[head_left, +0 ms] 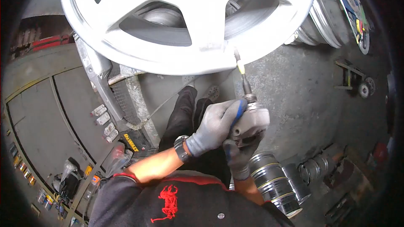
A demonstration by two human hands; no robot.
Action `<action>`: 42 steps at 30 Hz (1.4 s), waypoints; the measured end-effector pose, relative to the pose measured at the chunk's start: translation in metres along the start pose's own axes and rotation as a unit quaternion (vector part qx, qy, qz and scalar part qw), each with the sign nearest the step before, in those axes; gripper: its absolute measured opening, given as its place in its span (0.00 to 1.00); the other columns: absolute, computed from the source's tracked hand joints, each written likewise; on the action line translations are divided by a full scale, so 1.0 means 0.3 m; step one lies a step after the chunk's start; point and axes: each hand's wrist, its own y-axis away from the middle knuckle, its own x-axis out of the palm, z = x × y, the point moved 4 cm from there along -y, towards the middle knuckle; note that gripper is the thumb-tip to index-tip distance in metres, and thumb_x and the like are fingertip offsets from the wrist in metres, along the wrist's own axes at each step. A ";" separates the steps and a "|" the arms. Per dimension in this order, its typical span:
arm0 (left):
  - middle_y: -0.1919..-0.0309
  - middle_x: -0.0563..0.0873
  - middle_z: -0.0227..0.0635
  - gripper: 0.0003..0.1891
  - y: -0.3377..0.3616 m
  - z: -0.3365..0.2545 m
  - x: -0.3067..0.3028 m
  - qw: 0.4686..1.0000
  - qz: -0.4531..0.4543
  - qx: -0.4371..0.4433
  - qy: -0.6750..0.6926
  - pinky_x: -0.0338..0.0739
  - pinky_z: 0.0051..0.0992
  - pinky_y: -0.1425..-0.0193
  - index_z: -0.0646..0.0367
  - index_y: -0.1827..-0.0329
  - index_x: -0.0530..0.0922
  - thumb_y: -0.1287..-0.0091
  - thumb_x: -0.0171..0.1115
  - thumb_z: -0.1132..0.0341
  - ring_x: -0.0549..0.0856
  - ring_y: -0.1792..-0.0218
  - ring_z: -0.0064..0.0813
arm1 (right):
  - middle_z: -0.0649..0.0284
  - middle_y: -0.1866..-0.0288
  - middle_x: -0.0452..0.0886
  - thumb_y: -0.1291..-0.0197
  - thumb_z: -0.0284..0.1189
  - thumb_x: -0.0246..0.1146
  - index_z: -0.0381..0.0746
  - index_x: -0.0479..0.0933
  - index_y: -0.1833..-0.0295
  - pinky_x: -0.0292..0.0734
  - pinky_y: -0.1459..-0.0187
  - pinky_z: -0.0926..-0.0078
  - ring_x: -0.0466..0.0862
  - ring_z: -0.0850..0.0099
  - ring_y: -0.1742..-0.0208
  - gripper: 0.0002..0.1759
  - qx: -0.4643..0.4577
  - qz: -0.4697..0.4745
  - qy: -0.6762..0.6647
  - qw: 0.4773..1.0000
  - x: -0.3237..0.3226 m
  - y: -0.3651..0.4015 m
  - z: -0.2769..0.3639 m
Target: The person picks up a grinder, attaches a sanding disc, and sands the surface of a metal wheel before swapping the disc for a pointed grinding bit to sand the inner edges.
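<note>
A silver, five-spoke style wheel rim fills the top of the view. Below its lower edge, my left hand, in a grey glove with a watch at the wrist, is wrapped round the front of a grey power tool. Under the tool's body, my right hand, also gloved, grips its rear part. The tool's long, thin shaft points up, and its tip lies at the rim's lower lip, where bright glare makes contact hard to tell.
Stacked chrome rims lie at the lower right; more rims lean at the upper right. A small wheeled stand is on the right floor. A metal frame and DeWalt bag are on the left. A cable hangs near my legs.
</note>
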 end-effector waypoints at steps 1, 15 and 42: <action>0.70 0.76 0.42 0.17 0.017 0.010 -0.011 1.000 -0.001 0.000 -0.002 0.73 0.31 0.59 0.66 0.62 0.74 0.20 0.48 0.59 0.72 0.68 0.29 | 0.53 0.27 0.68 0.49 0.36 0.83 0.34 0.46 0.19 0.71 0.28 0.62 0.73 0.61 0.28 0.63 -0.038 0.000 -0.013 0.999 0.021 0.001 0.029; 0.57 0.90 0.40 0.25 -0.042 0.002 0.060 0.998 0.027 -0.046 0.016 0.81 0.27 0.47 0.72 0.43 0.82 0.17 0.51 0.54 0.85 0.56 0.22 | 0.51 0.18 0.59 0.32 0.37 0.69 0.48 0.36 0.12 0.63 0.21 0.54 0.67 0.58 0.21 0.56 0.019 0.034 0.022 0.999 -0.127 -0.007 -0.104; 0.51 0.85 0.55 0.19 0.059 -0.063 0.033 0.912 -0.007 0.243 -0.331 0.79 0.39 0.42 0.70 0.41 0.77 0.18 0.50 0.59 0.86 0.49 0.52 | 0.57 0.23 0.68 0.26 0.28 0.62 0.37 0.49 0.14 0.70 0.28 0.63 0.72 0.60 0.26 0.42 -0.065 0.001 -0.232 0.971 -0.062 0.027 -0.091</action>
